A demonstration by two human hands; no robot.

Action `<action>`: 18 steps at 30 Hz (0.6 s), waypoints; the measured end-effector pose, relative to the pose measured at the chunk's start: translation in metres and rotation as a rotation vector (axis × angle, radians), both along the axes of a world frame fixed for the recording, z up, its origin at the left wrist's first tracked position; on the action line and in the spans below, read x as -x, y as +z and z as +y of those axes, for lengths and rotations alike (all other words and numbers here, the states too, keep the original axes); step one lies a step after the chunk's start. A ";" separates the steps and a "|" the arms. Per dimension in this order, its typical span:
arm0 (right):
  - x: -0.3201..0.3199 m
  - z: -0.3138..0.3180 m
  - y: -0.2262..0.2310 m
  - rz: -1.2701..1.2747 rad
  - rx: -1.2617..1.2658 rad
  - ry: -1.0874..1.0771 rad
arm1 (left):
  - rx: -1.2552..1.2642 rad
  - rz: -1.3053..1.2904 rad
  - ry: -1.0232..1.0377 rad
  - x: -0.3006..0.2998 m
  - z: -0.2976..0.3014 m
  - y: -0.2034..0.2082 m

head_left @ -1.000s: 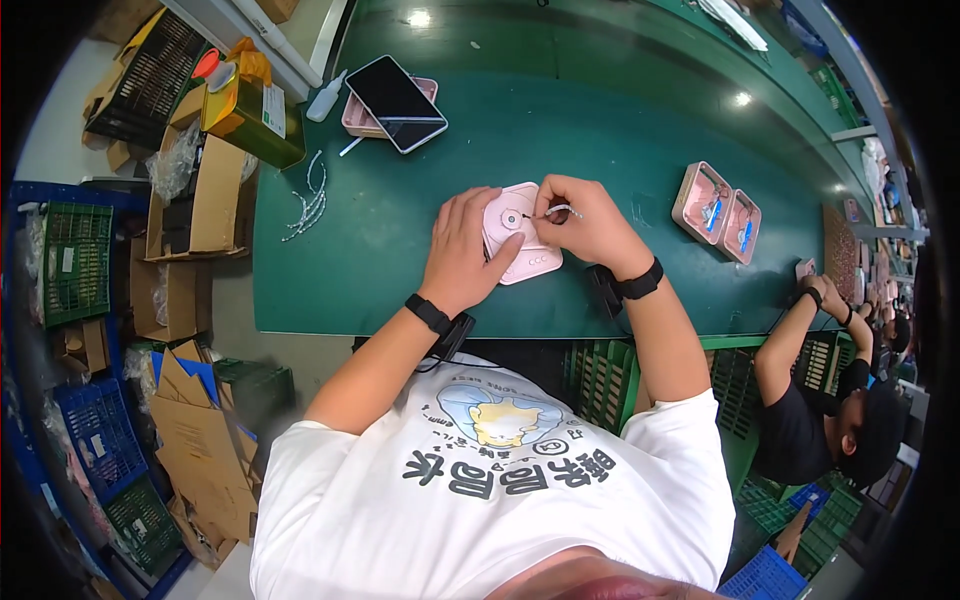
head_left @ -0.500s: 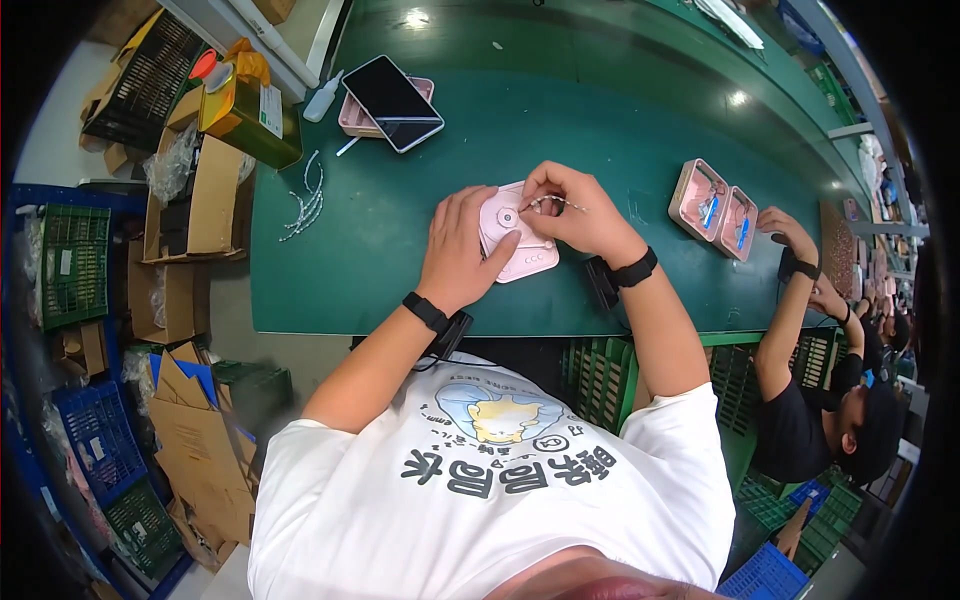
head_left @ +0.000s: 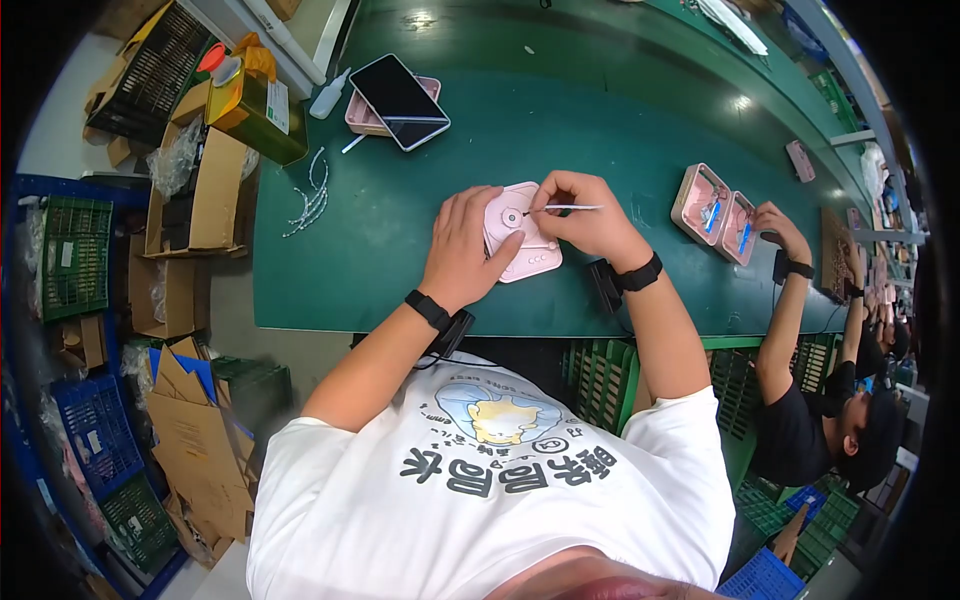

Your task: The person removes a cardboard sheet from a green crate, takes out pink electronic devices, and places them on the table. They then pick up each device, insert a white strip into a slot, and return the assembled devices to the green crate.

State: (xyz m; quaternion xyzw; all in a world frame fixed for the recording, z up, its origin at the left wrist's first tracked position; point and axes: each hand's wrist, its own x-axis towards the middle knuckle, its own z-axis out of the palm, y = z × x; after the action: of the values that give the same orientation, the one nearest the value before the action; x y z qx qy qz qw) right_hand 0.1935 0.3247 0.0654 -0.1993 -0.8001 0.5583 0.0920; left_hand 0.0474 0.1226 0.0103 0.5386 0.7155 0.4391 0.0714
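Observation:
A flat pink plastic case part (head_left: pixel 533 262) with a round dial-like centre lies on the green table in front of me. My left hand (head_left: pixel 466 240) holds it down, fingers along its left side and thumb across its face. Close by, my right hand (head_left: pixel 588 212) pinches a thin pale stick-like piece (head_left: pixel 580 207). The dark tip of this piece points at the dial, just right of its centre; whether it touches cannot be made out. Part of the case is hidden under my hands.
Several thin speckled strands (head_left: pixel 312 200) lie to the left. A phone (head_left: pixel 400 100) rests on a pink tray (head_left: pixel 365 122) beside a small white bottle (head_left: pixel 330 95). Rightward sits an open pink case (head_left: pixel 690 205) near a co-worker's hand (head_left: pixel 785 228). A yellow can (head_left: pixel 255 115) stands at the left edge.
The thin piece in my right hand showed as a bent, speckled line before; now it looks straight and pale. My left hand stays on the case. The co-worker's hands have shifted.

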 end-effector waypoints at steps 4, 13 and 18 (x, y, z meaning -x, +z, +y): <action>-0.001 -0.002 0.000 -0.008 0.061 0.017 | 0.006 -0.002 0.005 -0.001 0.000 0.001; 0.003 -0.005 0.003 0.070 -0.092 0.036 | 0.014 -0.003 0.005 -0.001 0.001 0.003; 0.001 -0.007 0.017 -0.038 -0.045 -0.039 | 0.018 -0.015 0.011 -0.001 -0.001 0.003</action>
State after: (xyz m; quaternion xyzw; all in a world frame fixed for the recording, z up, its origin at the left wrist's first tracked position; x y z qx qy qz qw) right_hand 0.1922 0.3175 0.0824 -0.2233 -0.8100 0.5344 0.0919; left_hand 0.0482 0.1217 0.0130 0.5306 0.7220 0.4370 0.0793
